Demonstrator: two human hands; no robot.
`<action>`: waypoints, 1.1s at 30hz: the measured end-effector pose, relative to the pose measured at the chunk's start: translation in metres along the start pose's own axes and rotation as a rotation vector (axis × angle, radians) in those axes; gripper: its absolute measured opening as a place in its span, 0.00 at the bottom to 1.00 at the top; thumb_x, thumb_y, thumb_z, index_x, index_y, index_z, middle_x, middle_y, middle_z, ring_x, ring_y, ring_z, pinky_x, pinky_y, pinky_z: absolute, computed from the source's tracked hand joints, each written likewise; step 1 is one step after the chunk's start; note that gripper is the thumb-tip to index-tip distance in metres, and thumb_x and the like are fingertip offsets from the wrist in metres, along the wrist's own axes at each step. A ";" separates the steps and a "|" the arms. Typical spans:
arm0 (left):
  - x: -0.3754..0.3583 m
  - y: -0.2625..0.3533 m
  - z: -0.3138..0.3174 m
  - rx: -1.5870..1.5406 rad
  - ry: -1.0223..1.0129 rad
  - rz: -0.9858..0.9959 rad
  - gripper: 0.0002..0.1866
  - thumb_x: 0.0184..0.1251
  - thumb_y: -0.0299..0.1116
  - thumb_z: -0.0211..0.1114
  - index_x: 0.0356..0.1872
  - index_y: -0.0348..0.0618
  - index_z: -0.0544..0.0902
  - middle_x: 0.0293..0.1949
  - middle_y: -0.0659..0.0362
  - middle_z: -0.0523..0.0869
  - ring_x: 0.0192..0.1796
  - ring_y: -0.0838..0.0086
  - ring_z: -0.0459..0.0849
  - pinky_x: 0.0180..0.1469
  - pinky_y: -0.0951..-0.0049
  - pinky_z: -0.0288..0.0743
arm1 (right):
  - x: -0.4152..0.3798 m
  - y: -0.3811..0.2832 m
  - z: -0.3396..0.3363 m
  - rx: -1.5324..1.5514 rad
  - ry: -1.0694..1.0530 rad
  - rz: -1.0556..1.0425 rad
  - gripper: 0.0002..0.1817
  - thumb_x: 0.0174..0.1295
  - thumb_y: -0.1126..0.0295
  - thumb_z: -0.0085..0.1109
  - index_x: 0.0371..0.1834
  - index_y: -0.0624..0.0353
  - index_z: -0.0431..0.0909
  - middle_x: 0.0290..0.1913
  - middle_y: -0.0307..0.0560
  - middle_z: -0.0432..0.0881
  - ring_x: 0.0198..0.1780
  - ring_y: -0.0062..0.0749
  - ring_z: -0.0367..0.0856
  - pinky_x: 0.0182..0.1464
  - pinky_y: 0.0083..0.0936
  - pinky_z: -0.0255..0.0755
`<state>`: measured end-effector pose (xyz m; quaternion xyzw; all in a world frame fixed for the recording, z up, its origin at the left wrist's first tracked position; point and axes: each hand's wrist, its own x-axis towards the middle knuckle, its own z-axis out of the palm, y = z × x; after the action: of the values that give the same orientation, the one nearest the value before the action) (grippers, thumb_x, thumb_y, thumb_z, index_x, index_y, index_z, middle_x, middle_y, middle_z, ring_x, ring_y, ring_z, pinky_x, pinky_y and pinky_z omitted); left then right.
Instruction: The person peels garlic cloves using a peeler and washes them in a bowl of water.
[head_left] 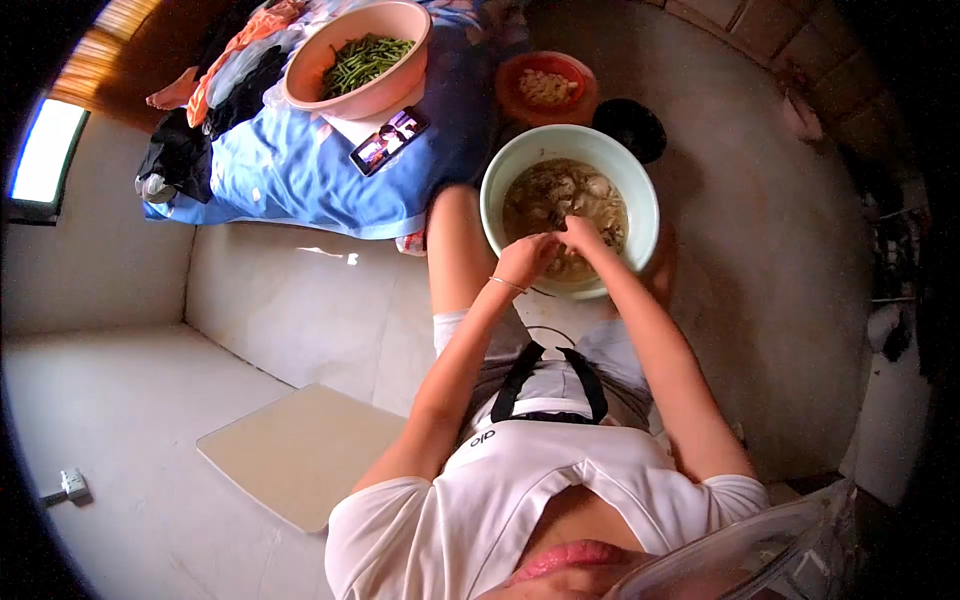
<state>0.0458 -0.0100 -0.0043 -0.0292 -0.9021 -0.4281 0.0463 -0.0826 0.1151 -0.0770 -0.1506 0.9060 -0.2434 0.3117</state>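
My left hand [527, 259] and my right hand [580, 235] meet over a large pale green basin [645, 220] between my legs. The fingers of both are closed and pressed together at the tips. Whatever they pinch is too small or hidden to make out. Below them, the basin holds cloudy brown water [530, 195] with pale and dark lumps in it. A thin bracelet circles my left wrist.
Behind the basin are a red bowl [548, 86] of pale pieces and a black bowl [630, 130]. On a blue-covered surface [290, 180] at the left lie a pink basin [415, 50] of green beans, a phone [390, 141] and clothes. A beige board [305, 455] is at lower left.
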 end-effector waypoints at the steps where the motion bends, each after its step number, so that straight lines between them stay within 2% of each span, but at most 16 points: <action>1: 0.002 -0.002 0.003 0.035 -0.017 -0.008 0.11 0.60 0.37 0.55 0.40 0.45 0.78 0.36 0.52 0.81 0.37 0.55 0.79 0.36 0.63 0.72 | 0.015 0.005 0.009 -0.263 -0.074 -0.155 0.18 0.52 0.66 0.59 0.38 0.70 0.70 0.28 0.56 0.78 0.22 0.37 0.80 0.30 0.33 0.74; 2: 0.002 0.000 0.004 0.035 -0.017 -0.009 0.11 0.60 0.37 0.55 0.40 0.45 0.78 0.36 0.52 0.81 0.37 0.55 0.79 0.36 0.63 0.72 | 0.019 0.003 0.011 -0.527 -0.147 -0.309 0.19 0.51 0.67 0.60 0.41 0.70 0.69 0.34 0.57 0.79 0.22 0.37 0.80 0.31 0.33 0.74; 3: 0.002 0.002 0.006 0.099 -0.007 -0.030 0.11 0.60 0.37 0.55 0.40 0.46 0.78 0.35 0.53 0.81 0.37 0.55 0.79 0.36 0.63 0.73 | 0.017 0.006 0.013 -0.527 -0.151 -0.310 0.19 0.51 0.67 0.60 0.41 0.70 0.69 0.34 0.57 0.79 0.22 0.37 0.80 0.31 0.33 0.74; 5: -0.002 0.005 0.007 0.163 0.006 -0.061 0.11 0.60 0.37 0.55 0.40 0.46 0.78 0.34 0.54 0.81 0.36 0.56 0.79 0.35 0.63 0.73 | 0.007 0.006 0.015 0.010 -0.067 0.002 0.21 0.48 0.69 0.62 0.42 0.70 0.69 0.43 0.59 0.76 0.25 0.39 0.81 0.35 0.34 0.75; 6: -0.004 0.006 0.007 0.187 0.020 -0.046 0.10 0.59 0.37 0.55 0.39 0.47 0.78 0.33 0.55 0.81 0.35 0.57 0.79 0.34 0.63 0.73 | 0.002 0.001 0.002 0.023 -0.055 0.039 0.20 0.48 0.71 0.60 0.42 0.71 0.68 0.44 0.60 0.75 0.27 0.40 0.82 0.34 0.34 0.76; 9: -0.003 0.010 0.008 0.227 0.059 -0.021 0.09 0.59 0.37 0.55 0.38 0.47 0.78 0.32 0.56 0.81 0.32 0.59 0.79 0.32 0.63 0.73 | -0.003 0.000 0.002 -0.213 -0.064 -0.141 0.16 0.49 0.72 0.59 0.38 0.70 0.68 0.41 0.61 0.76 0.25 0.41 0.82 0.29 0.32 0.76; 10: -0.003 0.011 0.009 0.240 0.085 -0.006 0.09 0.58 0.37 0.55 0.37 0.47 0.78 0.31 0.56 0.80 0.32 0.59 0.79 0.31 0.62 0.73 | -0.002 0.005 -0.006 0.126 -0.168 -0.019 0.17 0.49 0.72 0.59 0.38 0.71 0.68 0.39 0.63 0.75 0.23 0.41 0.81 0.24 0.31 0.75; 13: -0.002 0.007 0.012 0.305 0.084 -0.027 0.08 0.58 0.37 0.55 0.35 0.48 0.77 0.30 0.57 0.80 0.30 0.59 0.79 0.29 0.63 0.73 | -0.007 -0.006 -0.008 0.130 -0.173 -0.036 0.17 0.49 0.73 0.58 0.40 0.72 0.68 0.37 0.64 0.75 0.23 0.39 0.80 0.24 0.31 0.75; 14: -0.002 0.008 0.013 0.304 0.077 -0.026 0.08 0.58 0.37 0.55 0.35 0.48 0.77 0.30 0.57 0.80 0.30 0.59 0.79 0.29 0.63 0.73 | -0.013 -0.007 -0.006 0.168 -0.123 -0.104 0.16 0.51 0.73 0.55 0.39 0.72 0.67 0.29 0.59 0.77 0.22 0.36 0.80 0.18 0.31 0.73; 17: 0.000 0.011 0.013 0.329 0.044 -0.054 0.07 0.57 0.36 0.55 0.34 0.49 0.77 0.30 0.58 0.80 0.29 0.60 0.79 0.28 0.63 0.73 | -0.019 -0.011 -0.014 0.282 0.009 0.051 0.17 0.54 0.72 0.52 0.43 0.74 0.66 0.35 0.60 0.78 0.23 0.36 0.80 0.22 0.30 0.74; 21: -0.002 0.009 0.015 0.326 0.060 -0.049 0.06 0.57 0.36 0.55 0.34 0.50 0.77 0.29 0.58 0.80 0.29 0.60 0.80 0.28 0.63 0.73 | -0.016 -0.009 -0.010 0.190 -0.050 -0.091 0.17 0.57 0.71 0.50 0.44 0.74 0.65 0.32 0.58 0.79 0.22 0.35 0.80 0.20 0.29 0.73; 24: -0.001 0.008 0.015 0.339 0.053 -0.055 0.07 0.57 0.36 0.55 0.34 0.50 0.77 0.28 0.58 0.80 0.29 0.60 0.80 0.28 0.62 0.73 | -0.010 -0.008 -0.015 0.321 -0.005 0.002 0.17 0.58 0.68 0.51 0.42 0.74 0.65 0.30 0.59 0.79 0.20 0.34 0.80 0.20 0.28 0.73; 26: 0.000 0.009 0.015 0.334 0.052 -0.051 0.07 0.57 0.38 0.55 0.34 0.50 0.77 0.28 0.58 0.80 0.29 0.60 0.80 0.28 0.62 0.73 | -0.010 -0.011 -0.015 0.350 -0.090 0.020 0.18 0.57 0.64 0.55 0.36 0.72 0.68 0.27 0.56 0.78 0.15 0.32 0.76 0.17 0.26 0.69; 30: 0.020 0.012 0.015 0.278 0.081 -0.282 0.15 0.61 0.45 0.52 0.31 0.43 0.74 0.28 0.50 0.80 0.31 0.56 0.80 0.30 0.60 0.73 | -0.004 -0.004 -0.016 0.575 -0.034 -0.009 0.21 0.52 0.56 0.60 0.28 0.68 0.70 0.25 0.52 0.76 0.19 0.31 0.75 0.21 0.26 0.68; 32: 0.038 0.004 0.019 0.087 0.117 -0.427 0.22 0.62 0.50 0.52 0.30 0.37 0.73 0.31 0.43 0.80 0.34 0.52 0.80 0.35 0.60 0.73 | 0.007 0.004 -0.008 0.560 0.172 -0.055 0.18 0.52 0.56 0.61 0.18 0.57 0.69 0.19 0.42 0.76 0.19 0.22 0.72 0.22 0.20 0.65; 33: 0.042 -0.002 0.020 0.087 0.117 -0.427 0.22 0.62 0.50 0.52 0.30 0.37 0.73 0.31 0.43 0.80 0.34 0.52 0.80 0.35 0.60 0.73 | 0.011 0.007 -0.004 0.560 0.172 -0.055 0.18 0.52 0.56 0.61 0.18 0.57 0.69 0.19 0.42 0.76 0.19 0.22 0.72 0.22 0.20 0.65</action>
<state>0.0022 0.0043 -0.0140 0.1893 -0.9011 -0.3899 0.0082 -0.0944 0.1181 -0.0836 -0.0619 0.8224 -0.5041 0.2564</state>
